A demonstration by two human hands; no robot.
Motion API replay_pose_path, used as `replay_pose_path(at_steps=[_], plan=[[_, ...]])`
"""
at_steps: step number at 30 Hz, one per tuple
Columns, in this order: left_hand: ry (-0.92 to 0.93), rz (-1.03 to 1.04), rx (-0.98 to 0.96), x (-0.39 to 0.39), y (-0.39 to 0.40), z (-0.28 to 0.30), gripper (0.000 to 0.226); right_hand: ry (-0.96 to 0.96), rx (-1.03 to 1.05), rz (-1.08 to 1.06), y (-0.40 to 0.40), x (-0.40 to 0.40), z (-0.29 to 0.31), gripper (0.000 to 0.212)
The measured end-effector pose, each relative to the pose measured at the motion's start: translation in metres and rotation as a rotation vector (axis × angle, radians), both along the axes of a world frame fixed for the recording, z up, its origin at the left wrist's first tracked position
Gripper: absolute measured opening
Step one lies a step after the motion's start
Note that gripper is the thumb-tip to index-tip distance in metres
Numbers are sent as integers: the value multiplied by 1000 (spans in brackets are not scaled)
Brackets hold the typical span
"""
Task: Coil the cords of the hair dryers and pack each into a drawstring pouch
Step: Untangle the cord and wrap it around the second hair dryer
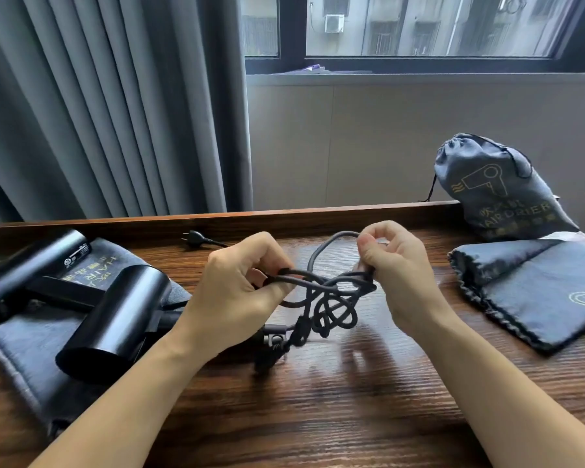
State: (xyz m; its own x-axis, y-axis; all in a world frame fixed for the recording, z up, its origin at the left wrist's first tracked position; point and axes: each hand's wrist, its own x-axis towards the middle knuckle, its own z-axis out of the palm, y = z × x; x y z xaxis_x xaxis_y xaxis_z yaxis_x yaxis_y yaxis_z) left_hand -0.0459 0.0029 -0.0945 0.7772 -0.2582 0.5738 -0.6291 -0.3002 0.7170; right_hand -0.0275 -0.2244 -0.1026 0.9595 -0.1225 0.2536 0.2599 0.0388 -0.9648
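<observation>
Both hands, left hand [240,285] and right hand [394,265], pinch loops of the tangled cord [328,298] above the table [318,417], just right of the near hair dryer [115,319] (limp, springy, light; likely best gripped at the loop ends).

So on the tabletop [318,417]: two hair dryers [115,319] sit on a flat pouch [21,352] at the left. Dead center, both hands [237,285] hold a tangled cord [325,298] between them, just above the wood. Its plug [196,238] lies behind, near the back edge. Over on the right there's a stuffed pouch [497,187] at the back, with empty pouches [537,292] lying in front of it.
</observation>
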Motion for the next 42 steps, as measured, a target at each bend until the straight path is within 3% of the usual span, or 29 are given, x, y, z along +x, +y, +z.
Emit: replay_pose_path(at_steps=[2,4,7,11,14,17,20,25,29,34,37,42], plan=[[83,13,-31,-1,0,1,33,7,-10,33,-4,2,1,19],[158,39,-26,1,-1,-1,40,5,-41,145,-8,2,3,41],[192,46,41,2,-2,-5,50,-68,-229,275,-5,-2,2,62],[149,12,121,3,-5,-9,51,-394,-636,278,10,-10,-5,50],[114,1,156,2,-8,-11,52,-486,-707,331,10,-11,-8,34],[132,-4,139,2,-6,-11,44,-449,-703,289,8,-8,-11,18],[135,11,58,8,-1,-7,35,-366,-554,207,7,-4,-10,10],[217,-10,-117,7,1,-2,25,-169,-275,126,10,-2,-10,14],[143,-43,-122,11,8,2,24,-25,10,25,8,0,-7,14],[113,-63,-103,12,5,4,33,146,122,-44,11,0,-11,25],[149,-66,-189,13,9,6,33,84,67,46,11,0,-8,18],[229,-45,36,13,2,0,34,0,-299,299,9,-1,-7,10]])
